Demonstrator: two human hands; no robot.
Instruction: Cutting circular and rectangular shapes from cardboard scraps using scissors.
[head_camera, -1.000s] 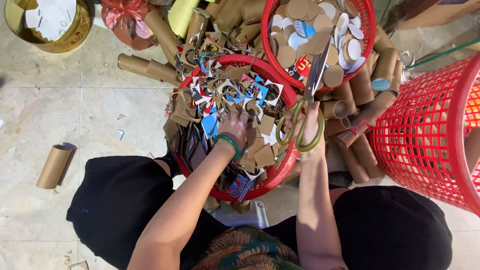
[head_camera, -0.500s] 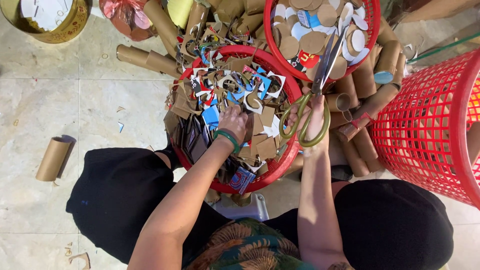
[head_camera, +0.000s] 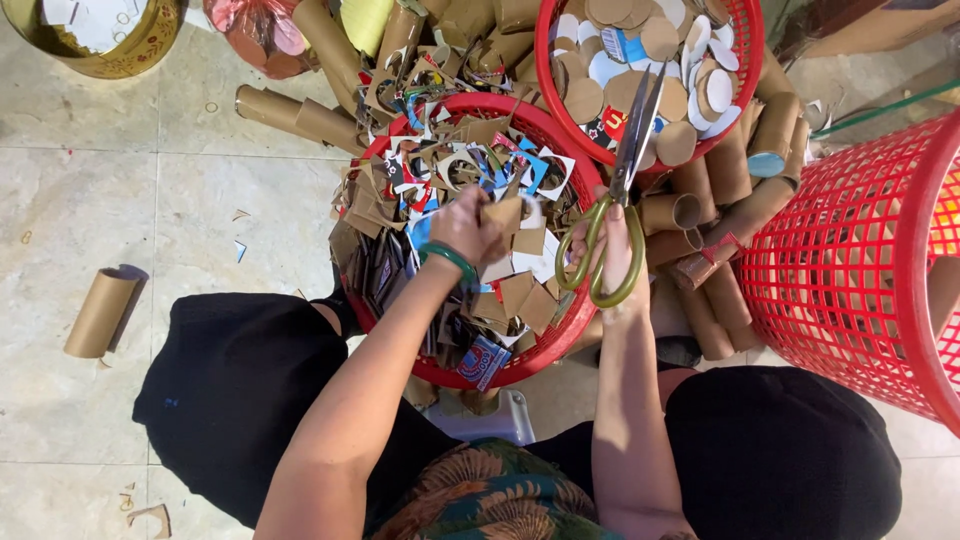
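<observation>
Left hand (head_camera: 465, 225) pinches a brown card scrap (head_camera: 503, 213) above the red basket (head_camera: 560, 335) heaped with offcuts. Right hand (head_camera: 612, 240) grips gold-handled scissors (head_camera: 618, 190), blades nearly closed, tips over a second basket (head_camera: 742, 80) of cut discs. Card tubes (head_camera: 730, 190) lie between the baskets.

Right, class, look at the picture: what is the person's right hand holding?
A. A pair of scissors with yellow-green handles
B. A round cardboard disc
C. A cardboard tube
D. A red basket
A. The right hand has its fingers through the yellow-green handles of the scissors, whose blades point up toward the basket of cardboard discs.
</observation>
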